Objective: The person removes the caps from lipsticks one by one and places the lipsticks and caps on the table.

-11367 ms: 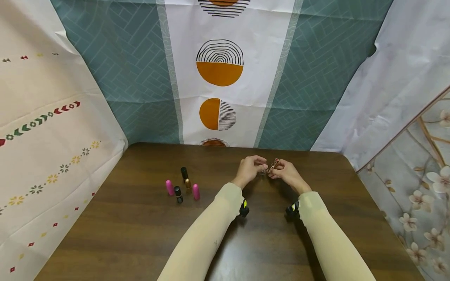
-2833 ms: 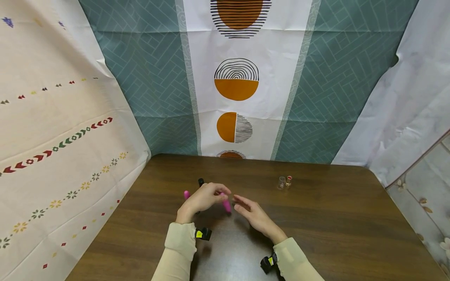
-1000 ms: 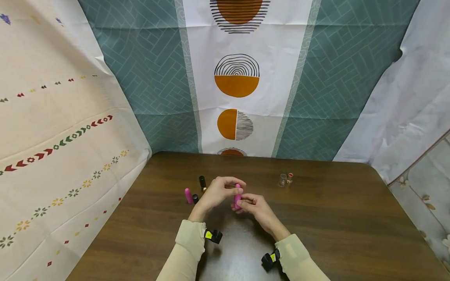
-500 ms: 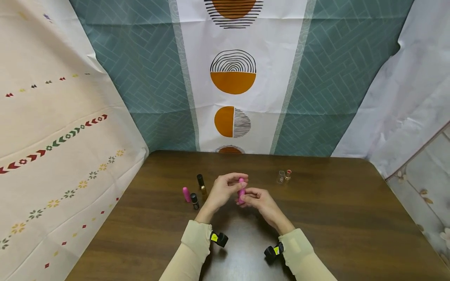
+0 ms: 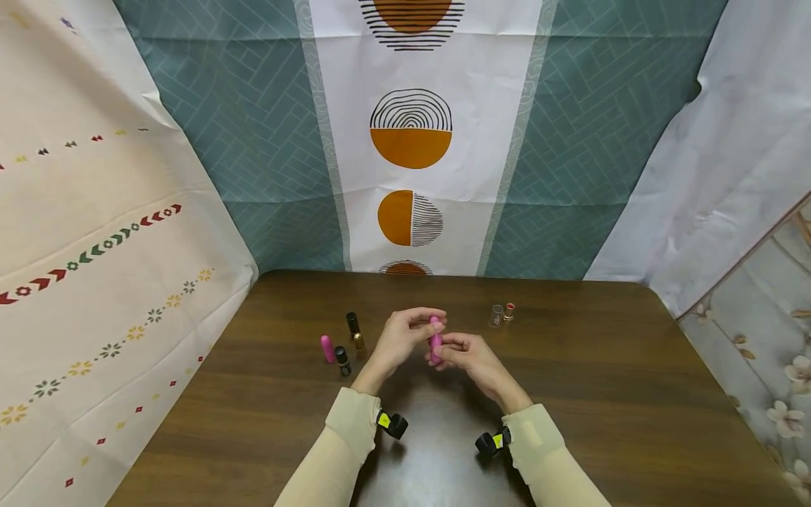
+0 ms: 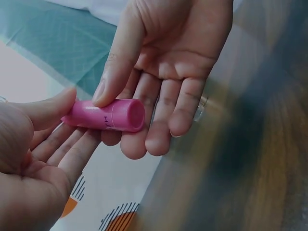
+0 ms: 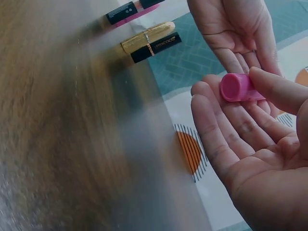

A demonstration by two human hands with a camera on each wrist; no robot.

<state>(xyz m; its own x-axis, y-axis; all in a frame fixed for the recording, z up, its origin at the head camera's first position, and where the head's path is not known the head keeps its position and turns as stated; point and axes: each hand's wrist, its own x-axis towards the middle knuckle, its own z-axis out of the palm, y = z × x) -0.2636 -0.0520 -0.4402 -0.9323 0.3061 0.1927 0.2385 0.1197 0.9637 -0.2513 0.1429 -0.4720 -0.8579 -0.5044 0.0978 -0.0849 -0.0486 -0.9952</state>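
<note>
Both my hands hold one pink lip balm tube (image 5: 436, 341) above the table. My left hand (image 5: 402, 339) pinches its upper end between thumb and fingers. Lower down, the right hand (image 5: 472, 358) grips the other end. In the left wrist view the pink tube (image 6: 103, 115) shows dark lettering and a seam near its flat end. The right thumb presses there, with that hand's other fingers spread beneath. From the right wrist the flat round end of the tube (image 7: 233, 87) faces the camera; the cap looks seated, the far end hidden by fingers.
Left of my hands stand another pink tube (image 5: 327, 348), a black-capped tube (image 5: 342, 360), a black tube (image 5: 353, 323) and a gold one (image 5: 358, 342). Behind to the right are a clear cap (image 5: 496, 316) and a small lipstick (image 5: 509, 312) with a red top. Fabric hangs behind the table (image 5: 602, 394).
Earlier my hands worked on a copper-coloured item at the right. Later the left hand brought the pink tube from the group at left, and the right hand took hold of its lower end.
</note>
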